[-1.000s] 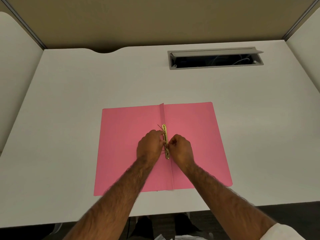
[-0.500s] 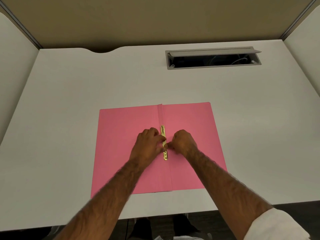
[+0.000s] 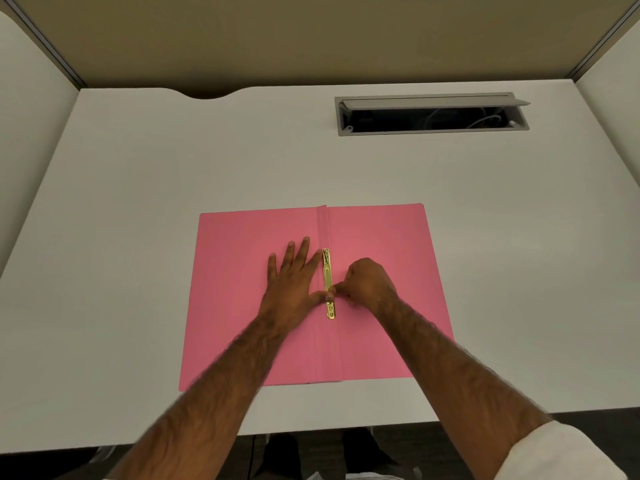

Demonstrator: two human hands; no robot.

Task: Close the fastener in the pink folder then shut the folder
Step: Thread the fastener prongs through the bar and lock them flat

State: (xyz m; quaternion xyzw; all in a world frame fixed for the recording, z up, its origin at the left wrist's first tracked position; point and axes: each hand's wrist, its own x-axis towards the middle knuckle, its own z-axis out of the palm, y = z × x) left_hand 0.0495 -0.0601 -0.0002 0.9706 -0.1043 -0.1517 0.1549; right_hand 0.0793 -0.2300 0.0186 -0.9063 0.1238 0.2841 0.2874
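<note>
The pink folder (image 3: 381, 244) lies open and flat on the white desk, spine running away from me. A gold metal fastener (image 3: 327, 271) lies flat along the spine crease. My left hand (image 3: 294, 275) rests flat on the left leaf, fingers spread, its thumb touching the fastener's lower part. My right hand (image 3: 367, 282) is curled just right of the strip, its fingertips pinching the fastener near the lower third. The fastener's bottom end shows below both hands.
The white desk (image 3: 138, 237) has a grey open cable tray (image 3: 429, 114) set into it at the back right, with wires inside. Partition walls stand to the left, right and back. The desk's front edge runs just under my forearms.
My left hand has opened from a curled grip on the fastener to a flat, spread palm on the left leaf. The raised prong seen earlier now lies flat. My right hand stays pinched on the strip.
</note>
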